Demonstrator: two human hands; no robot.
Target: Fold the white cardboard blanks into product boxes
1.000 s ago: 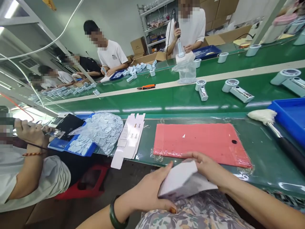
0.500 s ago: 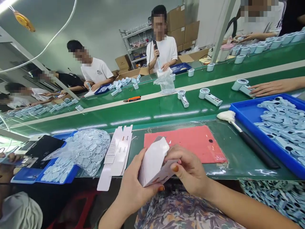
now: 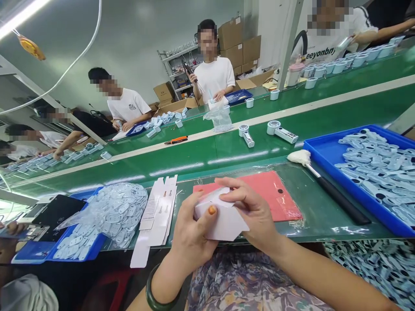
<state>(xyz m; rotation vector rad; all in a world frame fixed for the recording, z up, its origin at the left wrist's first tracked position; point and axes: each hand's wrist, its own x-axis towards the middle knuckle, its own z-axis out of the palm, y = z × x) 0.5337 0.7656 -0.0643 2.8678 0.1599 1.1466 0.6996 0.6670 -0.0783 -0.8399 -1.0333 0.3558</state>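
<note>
Between my two hands is a small white cardboard box (image 3: 227, 222), held just in front of the bench edge with its flaps turned towards me. My left hand (image 3: 194, 229) grips its left side, the thumb pressed on the white card. From the right, my right hand (image 3: 253, 207) closes on it, fingers bent over the upper flap. Behind the box lies a red mat (image 3: 275, 194), partly covered by my hands. To the left, several flat printed white cartons (image 3: 158, 211) lie stacked, one sticking out over the edge.
A bag of light-blue plastic parts (image 3: 119, 211) rests on a blue tray at left. At right are a black-handled tool with a white padded head (image 3: 340, 201) and a blue tray (image 3: 324, 162) of parts. Handheld fans (image 3: 282, 131) lie on the green belt (image 3: 194, 162); people work beyond.
The box has turned in my hands, and my right fingers have moved onto its upper flap. A co-worker's hand at the right has left the fan, and that fan is out of view.
</note>
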